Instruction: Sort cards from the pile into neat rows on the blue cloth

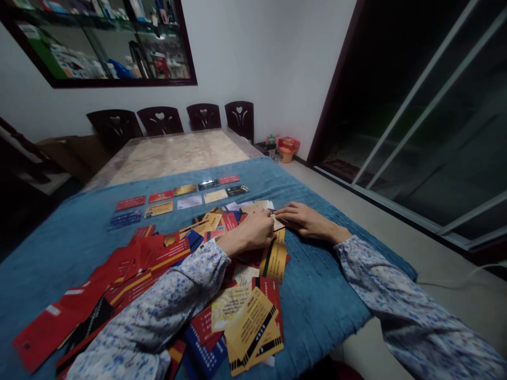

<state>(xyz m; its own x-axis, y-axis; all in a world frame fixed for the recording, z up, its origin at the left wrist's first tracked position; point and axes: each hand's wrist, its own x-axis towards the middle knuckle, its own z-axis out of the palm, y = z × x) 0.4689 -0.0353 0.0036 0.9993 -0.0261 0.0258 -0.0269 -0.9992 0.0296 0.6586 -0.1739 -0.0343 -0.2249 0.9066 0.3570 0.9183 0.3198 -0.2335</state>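
Observation:
Over the right part of a loose heap of plastic cards, both my hands meet at a pale card (279, 224). My left hand (251, 232) is closed, fingers curled at the card's left side and partly hidden. From the right, my right hand (307, 219) pinches the card's other edge with its fingers together. Below them lie gold cards with black stripes (253, 330) and a curved gold card (274, 261). Red cards (130, 264) spread to the left beneath my left sleeve. Beyond the heap, cards sit in two rows, among them a lilac card (189, 202) and a black card (237, 189).
A blue cloth (317, 295) covers the near part of the table; its bare far part (178, 153) has a marbled top. Dark chairs (160, 121) line the wall. An orange bucket (285, 153) stands on the floor near a sliding glass door (435, 132).

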